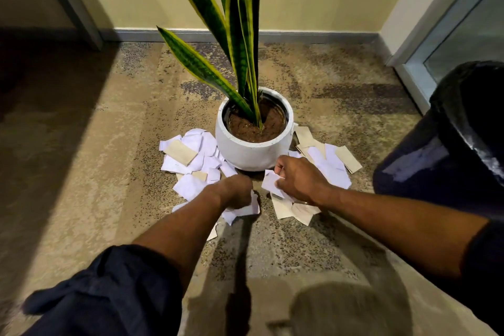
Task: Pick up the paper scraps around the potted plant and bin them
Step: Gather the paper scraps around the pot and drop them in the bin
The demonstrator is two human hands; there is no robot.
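Right hand: grip closed on a white paper scrap, pinched between fingers and thumb and lifted just clear of the carpet. Left hand: knuckles up, fingers curled down onto a white scrap lying on the carpet; whether this grip has closed on the paper or merely presses it cannot be told, since the fingertips are hidden.

The paper scraps lie in three loose groups against the front of the white pot: a left cluster of white and tan pieces overlapping one another, a right cluster running from the pot's side towards the bin, and a near group under the two hands. Most of the litter is thus not yet gathered.

Judged technique: the pieces are thin, flat and overlapping, so sweeping several together into a stack and pinching the stack should serve better than lifting single sheets; the carpet's pile ought to let a fingertip slip under an edge. Pieces tucked against the pot's base would need drawing outward first. The stiff leaves of the plant rise directly above the work and could be knocked.

The black bin, with a glossy liner, stands near at the right, within reach of the right arm. Setting: a mottled beige carpet in a corner, cream wall with grey skirting, a glazed panel at right.
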